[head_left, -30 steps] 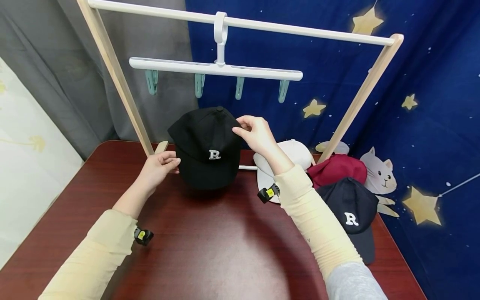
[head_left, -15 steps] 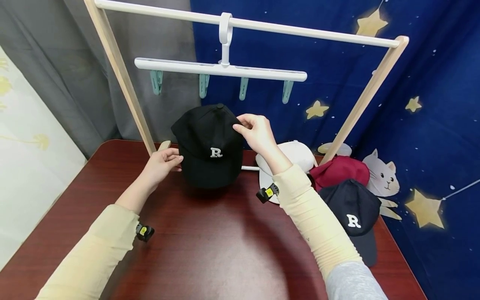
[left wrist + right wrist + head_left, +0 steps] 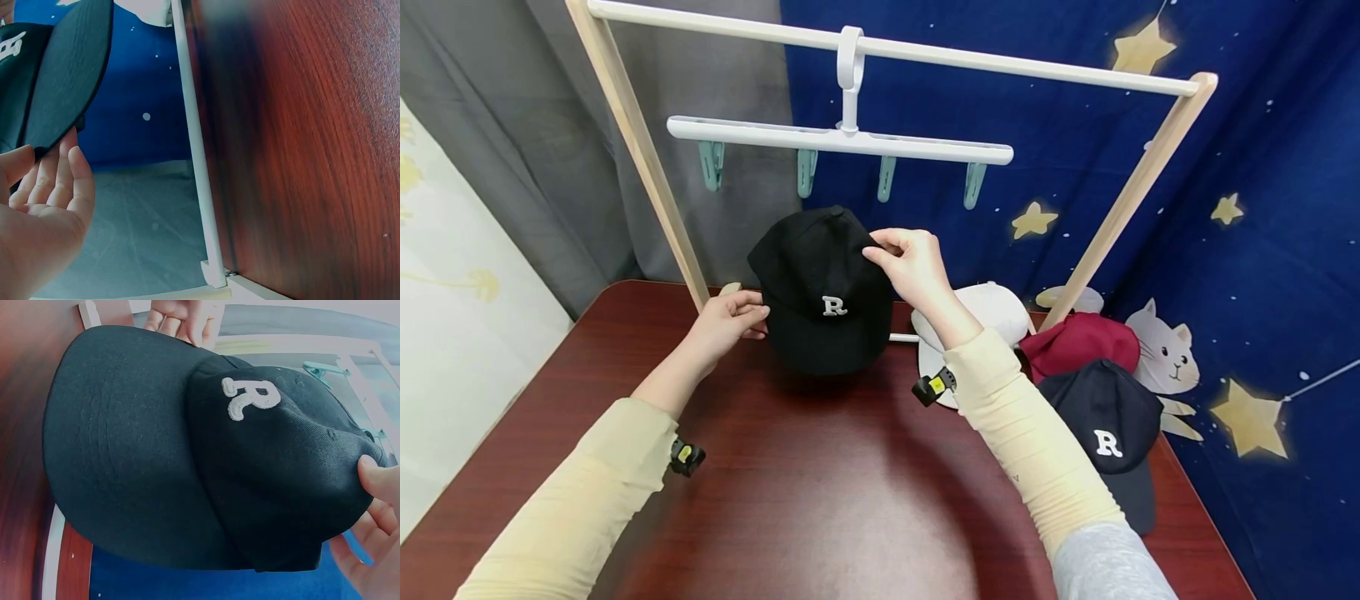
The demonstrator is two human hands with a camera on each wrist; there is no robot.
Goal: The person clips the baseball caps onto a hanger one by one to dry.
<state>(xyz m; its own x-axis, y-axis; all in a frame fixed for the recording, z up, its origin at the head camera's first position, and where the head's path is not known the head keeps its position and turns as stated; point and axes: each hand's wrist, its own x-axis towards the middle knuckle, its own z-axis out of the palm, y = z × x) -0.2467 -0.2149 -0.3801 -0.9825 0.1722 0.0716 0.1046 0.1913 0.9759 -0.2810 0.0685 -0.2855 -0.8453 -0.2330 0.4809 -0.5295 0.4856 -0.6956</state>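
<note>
Between both hands a black baseball cap (image 3: 820,267) with a white R is held off the table, brim down and front facing me. My left hand (image 3: 724,325) pinches its left edge near the brim; in the left wrist view the thumb and fingertips meet the cap there. The right hand (image 3: 913,262) pinches the upper right of the crown, thumb in front, as the right wrist view also shows. Above the cap hangs a white clip hanger (image 3: 842,140) with several teal clips (image 3: 807,172), none holding anything.
The hanger hooks over the white bar (image 3: 1000,67) of a wooden-legged rack. Right of the hands lie a white cap (image 3: 988,308), a dark red cap (image 3: 1078,342) and a navy cap (image 3: 1105,408) with an R. A cat cutout (image 3: 1161,350) stands behind them.
The camera view has shifted slightly. The black cap and my left hand have moved a little to the right and up; both hands keep their grip on it.
</note>
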